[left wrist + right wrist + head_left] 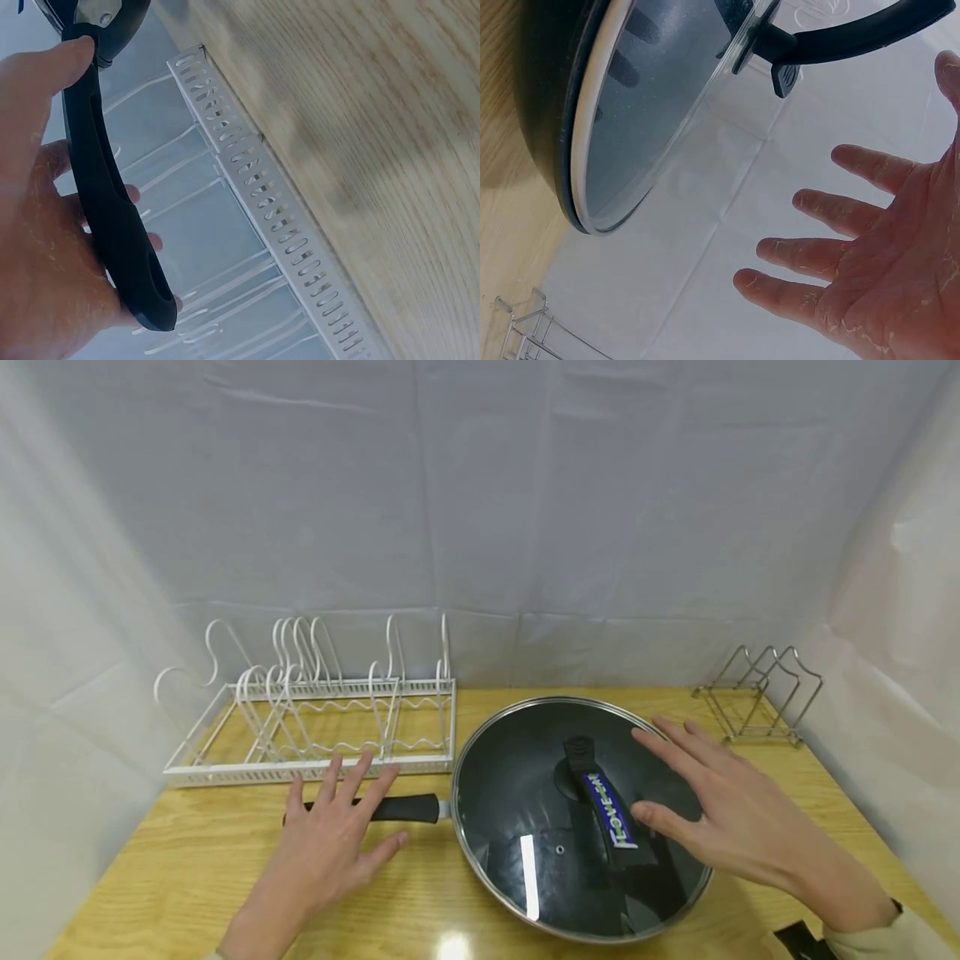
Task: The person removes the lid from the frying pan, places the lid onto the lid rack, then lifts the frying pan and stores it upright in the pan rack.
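Observation:
A wide dark pan (544, 112) stands on the wooden table, covered by a glass lid (510, 777) with a metal rim. Its long black handle (408, 808) points left. The lid's curved black grip (580, 752) carries a blue label (609, 810) with lettering. My left hand (322, 843) is over the pan handle, fingers spread; in the left wrist view the thumb lies along the handle near the pan. Over the lid's right side, my right hand (742, 810) is spread with straight fingers, and the right wrist view shows it apart from the lid grip.
Behind the left hand stands a white wire rack (307, 768) with tall curved dividers. A small metal wire rack (757, 685) is at the back right. White sheeting (480, 527) encloses the table (172, 877) at the back and both sides.

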